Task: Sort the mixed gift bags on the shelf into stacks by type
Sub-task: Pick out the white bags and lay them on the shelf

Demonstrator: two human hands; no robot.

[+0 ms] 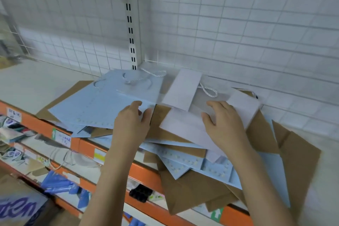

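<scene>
White wire grid backs the pale shelf (pixel 45 82), where a loose heap of flat gift bags lies across the orange front rail (pixel 143 170). Fingers of the left hand (pixel 132 124) are loosely spread and curled down onto the near edge of a light blue bag (pixel 88 108), the thumb lying against a brown kraft bag (pixel 161 119) just beside it; whether anything is pinched between them cannot be told. Fingers of the right hand (pixel 222 123) are also parted and lie flat on a white bag (pixel 187 124), pressing on its face rather than gripping it. Around the hands, a second white bag (pixel 181 88) lies tilted on top with its twisted cord handle (pixel 209 91) showing (the whole view is motion-blurred). More blue bags with pale dots (pixel 183 163) and brown bags (pixel 297 161) overhang the rail toward the camera. Below, lower shelves hold blurred mixed goods (pixel 60 183).
</scene>
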